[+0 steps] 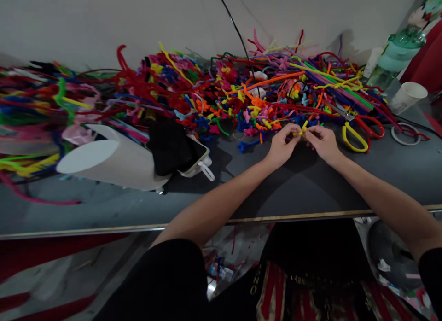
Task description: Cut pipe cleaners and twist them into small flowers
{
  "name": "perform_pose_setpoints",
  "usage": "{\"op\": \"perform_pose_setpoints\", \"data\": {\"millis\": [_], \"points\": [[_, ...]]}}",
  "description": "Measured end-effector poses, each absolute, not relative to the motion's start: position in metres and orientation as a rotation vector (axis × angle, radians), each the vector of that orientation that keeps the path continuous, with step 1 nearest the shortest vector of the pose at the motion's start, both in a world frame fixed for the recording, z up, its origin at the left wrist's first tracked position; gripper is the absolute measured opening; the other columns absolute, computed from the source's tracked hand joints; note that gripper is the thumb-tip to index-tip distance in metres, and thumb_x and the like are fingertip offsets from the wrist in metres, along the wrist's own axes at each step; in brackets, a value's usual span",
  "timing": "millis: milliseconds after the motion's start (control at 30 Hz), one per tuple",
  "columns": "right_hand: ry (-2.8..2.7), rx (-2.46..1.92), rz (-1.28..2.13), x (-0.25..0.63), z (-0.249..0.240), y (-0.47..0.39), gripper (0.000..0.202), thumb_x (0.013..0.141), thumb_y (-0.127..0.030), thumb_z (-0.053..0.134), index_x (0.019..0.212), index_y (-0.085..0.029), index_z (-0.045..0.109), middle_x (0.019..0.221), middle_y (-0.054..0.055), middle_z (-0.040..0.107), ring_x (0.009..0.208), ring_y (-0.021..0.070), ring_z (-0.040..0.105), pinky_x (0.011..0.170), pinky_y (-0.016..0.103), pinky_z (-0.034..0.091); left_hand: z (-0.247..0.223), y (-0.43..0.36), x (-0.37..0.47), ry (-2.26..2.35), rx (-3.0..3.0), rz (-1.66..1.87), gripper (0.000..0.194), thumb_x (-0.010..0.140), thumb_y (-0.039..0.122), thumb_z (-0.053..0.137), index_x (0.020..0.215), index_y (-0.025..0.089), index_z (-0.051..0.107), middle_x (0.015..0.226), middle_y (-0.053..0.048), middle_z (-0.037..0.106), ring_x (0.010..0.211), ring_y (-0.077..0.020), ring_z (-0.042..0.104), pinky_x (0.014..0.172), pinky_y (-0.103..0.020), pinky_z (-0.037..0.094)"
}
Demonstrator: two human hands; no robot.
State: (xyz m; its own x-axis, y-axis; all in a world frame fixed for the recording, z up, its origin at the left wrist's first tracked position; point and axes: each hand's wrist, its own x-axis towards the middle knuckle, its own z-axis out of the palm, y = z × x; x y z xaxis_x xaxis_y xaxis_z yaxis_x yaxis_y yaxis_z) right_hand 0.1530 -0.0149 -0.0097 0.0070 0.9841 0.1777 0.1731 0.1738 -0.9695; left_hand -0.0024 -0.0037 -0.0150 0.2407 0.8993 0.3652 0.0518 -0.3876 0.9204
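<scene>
Head view: a small yellow fuzzy piece was located between the two hands, above the counter and at the near edge of the heap of coloured fuzzy stems. The left hand pinched the piece from one side, thumb and forefinger drawn together around it; the right hand pinched it from the opposite side in the same manner. The contact of the remaining curled fingers could not be determined. The two-sided hold probably provided steadiness, since so small and soft a part would likely flex under one-sided pressure. Fingertip contact left its upper end exposed to view.

The heap extended along the wall, apparently to place stems within reach of either hand. The scissors lay beside the right hand, handles angled away from the heap, presumably for ready pick-up. A paper cup stood farther right, apart from both hands.
</scene>
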Motion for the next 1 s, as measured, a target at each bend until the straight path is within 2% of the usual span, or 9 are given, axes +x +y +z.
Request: {"op": "perform_pose_setpoints", "data": {"millis": [100,233,400,533,667,767,900,1000], "points": [[-1.411,-1.204,0.99,0.153,-0.01,-0.015,0.044,0.072,-0.06,0.07,0.077,-0.017,0.068,0.065,0.001,0.063,0.052,0.0098,0.056,0.048,0.024,0.045,-0.017,-0.003,-0.002,0.888,1.556,1.206,0.02,0.085,0.04,0.065,0.091,0.022,0.057,0.072,0.002,0.059,0.063,-0.0118,0.054,0.063,-0.025,0.045],[-1.421,-1.179,1.012,0.153,-0.01,-0.017,0.046,0.07,-0.063,0.071,0.079,-0.018,0.068,0.066,0.001,0.064,0.057,0.012,0.059,0.051,0.025,0.046,-0.022,-0.003,-0.001,0.9,1.488,1.165,0.024,0.087,0.041,0.064,0.102,0.023,0.058,0.066,0.003,0.06,0.061,-0.0119,0.057,0.061,-0.024,0.046],[-1.422,-1.164,0.922,0.153,-0.008,-0.02,0.039,0.07,-0.056,0.073,0.08,-0.018,0.068,0.071,0.002,0.067,0.061,0.0124,0.06,0.059,0.027,0.049,-0.023,-0.003,0.0,0.89,1.54,1.212,0.017,0.088,0.035,0.063,0.095,0.019,0.062,0.076,-0.001,0.066,0.067,-0.0121,0.061,0.064,-0.024,0.048],[-1.484,-1.174,0.768,0.155,-0.004,-0.022,0.032,0.077,-0.05,0.07,0.085,-0.018,0.072,0.075,0.002,0.069,0.064,0.0121,0.06,0.062,0.027,0.047,-0.02,-0.002,-0.003,0.983,1.643,1.282,0.012,0.088,0.03,0.062,0.091,0.019,0.067,0.084,-0.002,0.07,0.073,-0.0128,0.062,0.069,-0.025,0.048],[-1.555,-1.211,0.666,0.157,-0.001,-0.024,0.027,0.082,-0.046,0.066,0.087,-0.02,0.073,0.077,0.002,0.07,0.064,0.0119,0.059,0.058,0.025,0.045,-0.016,-0.005,-0.005,1.101,1.767,1.294,0.012,0.087,0.028,0.062,0.094,0.02,0.068,0.086,-0.002,0.071,0.068,-0.0128,0.059,0.066,-0.025,0.047],[-1.605,-1.244,0.604,0.156,0.002,-0.025,0.024,0.083,-0.043,0.065,0.085,-0.02,0.073,0.078,0.002,0.071,0.065,0.0123,0.06,0.06,0.026,0.046,-0.013,-0.009,-0.006,1.172,1.898,1.322,0.013,0.087,0.028,0.063,0.097,0.02,0.067,0.092,-0.004,0.071,0.078,-0.0154,0.061,0.072,-0.027,0.048],[-1.582,-1.213,0.581,0.153,0.004,-0.028,0.026,0.084,-0.045,0.065,0.085,-0.02,0.072,0.078,0.002,0.072,0.065,0.0126,0.061,0.06,0.026,0.047,-0.01,-0.015,-0.006,1.26,2.035,1.375,0.015,0.09,0.031,0.061,0.098,0.02,0.067,0.093,-0.005,0.072,0.087,-0.0174,0.062,0.081,-0.029,0.049],[-1.517,-1.151,0.592,0.153,0.001,-0.028,0.03,0.084,-0.049,0.065,0.087,-0.02,0.071,0.079,0.002,0.071,0.066,0.0128,0.062,0.06,0.026,0.049,-0.011,-0.016,-0.006,1.209,2.039,1.393,0.021,0.092,0.034,0.059,0.104,0.02,0.068,0.095,-0.005,0.073,0.084,-0.0158,0.064,0.076,-0.027,0.05]]}}
